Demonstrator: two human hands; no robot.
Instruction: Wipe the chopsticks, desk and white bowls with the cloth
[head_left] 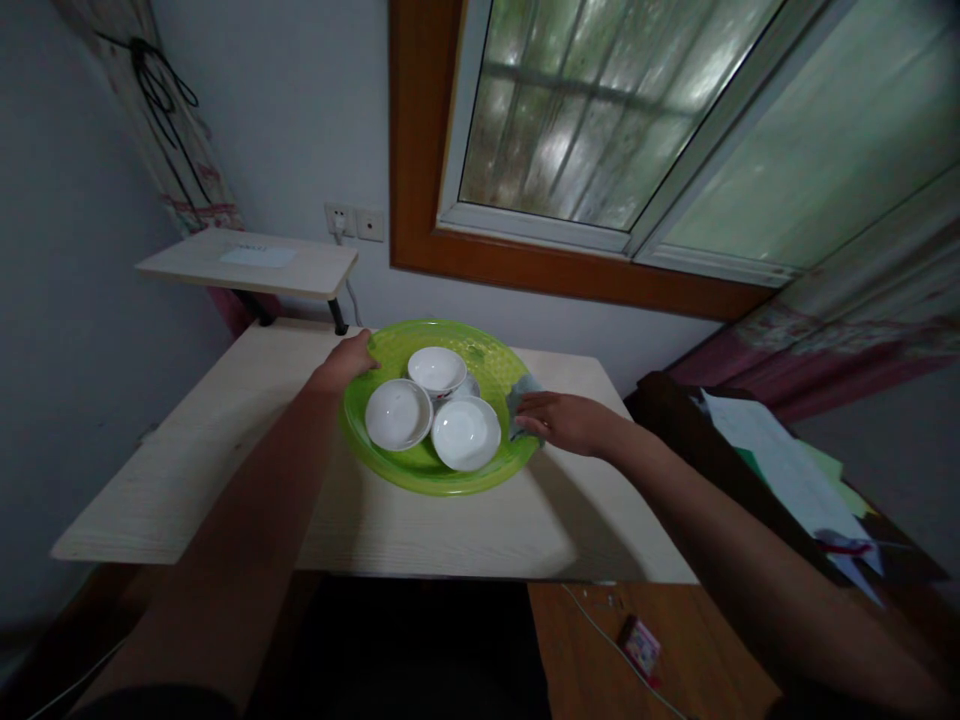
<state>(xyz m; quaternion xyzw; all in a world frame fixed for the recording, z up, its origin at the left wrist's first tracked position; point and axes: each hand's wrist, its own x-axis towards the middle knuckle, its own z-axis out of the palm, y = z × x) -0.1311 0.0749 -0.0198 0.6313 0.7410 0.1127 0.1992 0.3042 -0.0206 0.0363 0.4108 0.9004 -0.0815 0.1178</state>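
Observation:
A round green tray (487, 365) lies on the pale wooden table (225, 460). On it stand three white bowls: one at the left (397, 413), one at the back (436, 369), one at the front right (466, 432). My left hand (346, 361) grips the tray's left rim with its fingers curled over the edge. My right hand (564, 419) rests at the tray's right rim, fingers closed on a greyish cloth (523, 398) that lies against the tray.
A small raised shelf (247, 262) stands at the table's back left, under a wall socket (354, 221). A window (600, 130) fills the wall behind. To the right, a dark desk (750, 470) carries papers (787, 470). A small pink box (640, 645) lies on the floor.

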